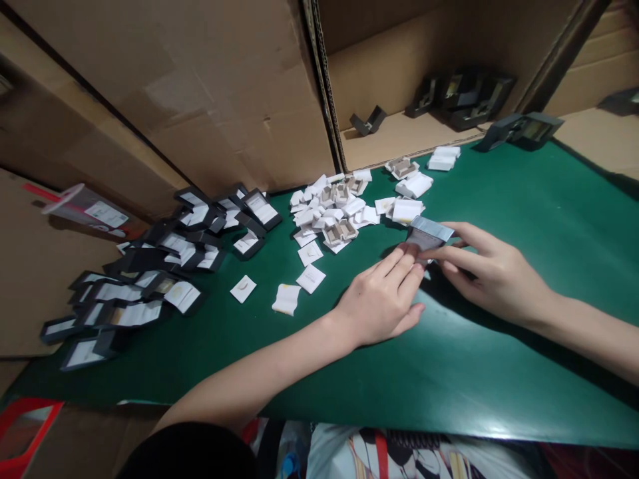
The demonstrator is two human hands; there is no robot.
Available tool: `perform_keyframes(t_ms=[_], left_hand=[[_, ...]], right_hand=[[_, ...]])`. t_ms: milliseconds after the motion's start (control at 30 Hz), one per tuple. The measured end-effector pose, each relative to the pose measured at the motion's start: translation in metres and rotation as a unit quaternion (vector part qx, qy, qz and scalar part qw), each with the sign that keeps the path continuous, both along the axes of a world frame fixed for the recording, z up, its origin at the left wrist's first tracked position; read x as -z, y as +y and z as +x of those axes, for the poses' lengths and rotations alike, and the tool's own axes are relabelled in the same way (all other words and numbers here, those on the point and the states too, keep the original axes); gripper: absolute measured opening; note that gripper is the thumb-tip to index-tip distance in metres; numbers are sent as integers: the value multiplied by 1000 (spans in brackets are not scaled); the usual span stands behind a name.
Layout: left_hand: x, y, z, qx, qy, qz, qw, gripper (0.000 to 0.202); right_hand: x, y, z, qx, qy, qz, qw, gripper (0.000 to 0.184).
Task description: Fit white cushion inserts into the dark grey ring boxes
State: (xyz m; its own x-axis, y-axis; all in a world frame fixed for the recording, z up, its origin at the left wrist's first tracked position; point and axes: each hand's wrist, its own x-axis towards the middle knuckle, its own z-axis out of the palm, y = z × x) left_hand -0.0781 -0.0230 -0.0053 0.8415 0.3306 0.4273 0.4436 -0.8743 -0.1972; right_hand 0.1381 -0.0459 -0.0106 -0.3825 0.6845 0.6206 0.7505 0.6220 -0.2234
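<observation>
Both hands meet at a small hinged box [430, 230], dark with a shiny grey-blue upper face, standing tilted on the green table. The fingers of my left hand [382, 293] are pressed together against its front, with the thumb apart below. My right hand [492, 269] grips its right side between thumb and fingers. What lies inside the box is mostly hidden by the fingers. Just behind it are white folded card inserts [407, 210]. To the left is a heap of similar white inserts [337, 209], some showing grey-brown undersides.
Many open black boxes with white linings [184, 246] crowd the table's left side, near a lidded cup with a red straw [90, 206]. A few flat white cards [243, 289] lie in front. Cardboard walls [224, 86] stand behind; more dark boxes [524, 130] are at back right.
</observation>
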Motion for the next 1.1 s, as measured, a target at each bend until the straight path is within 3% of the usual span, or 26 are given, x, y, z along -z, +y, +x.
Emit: perform_keyframes(t_ms=[167,333,567,733,833,900,1000,1100], left_hand=[[-4,-5,-3,-24,26,-22,999,51],[-10,-6,-5,-53,32,-68,996,45],[-10,-5,-8,-85,-9,-96,992,45],[-8,-6,-8,-60,-77,-104,990,45],[-5,-1,-5,-55,-238,-160,956,66],[-6,3,-3,-84,-268,-257,925,84],[-11,7,-2,-127,-179,-426,877,105],[-17,1,-5,-129,-107,-498,851,103]], right_hand=[[5,2,0,-17,21,-6,1000,23],[5,6,6,-38,72,-68,994,26],[-4,7,16,-29,182,-136,974,21],[-4,9,21,-23,192,-162,968,21],[-2,11,24,-23,194,-161,967,21],[0,13,25,-21,197,-158,967,19],[4,17,28,-21,195,-164,967,19],[8,19,31,-22,191,-172,966,19]])
